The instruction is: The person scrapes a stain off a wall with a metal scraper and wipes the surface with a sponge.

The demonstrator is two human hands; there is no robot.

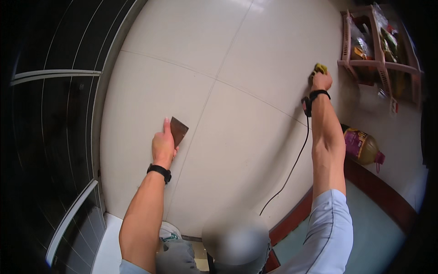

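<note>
My left hand [162, 145] grips a scraper [178, 131] with a wide, flat metal blade. Its handle is hidden in the palm, and the thumb lies along the blade's edge. Far to the right, my right hand [322, 81] is closed around a crumpled yellow-green cloth [319, 68], close over the pale floor tiles [246, 137]. Both wrists carry black bands. Beside the right wrist is a small black device [306, 107], from which a thin black cable [291, 171] runs back toward my body.
Dark cabinet fronts [61, 120] with pale handle strips line the left. At right are a pink plastic rack [366, 63] holding bagged goods and a large oil bottle [357, 145] with a purple cap. A red-brown framed panel [379, 195] lies below them. My shoe [169, 231] shows at the bottom.
</note>
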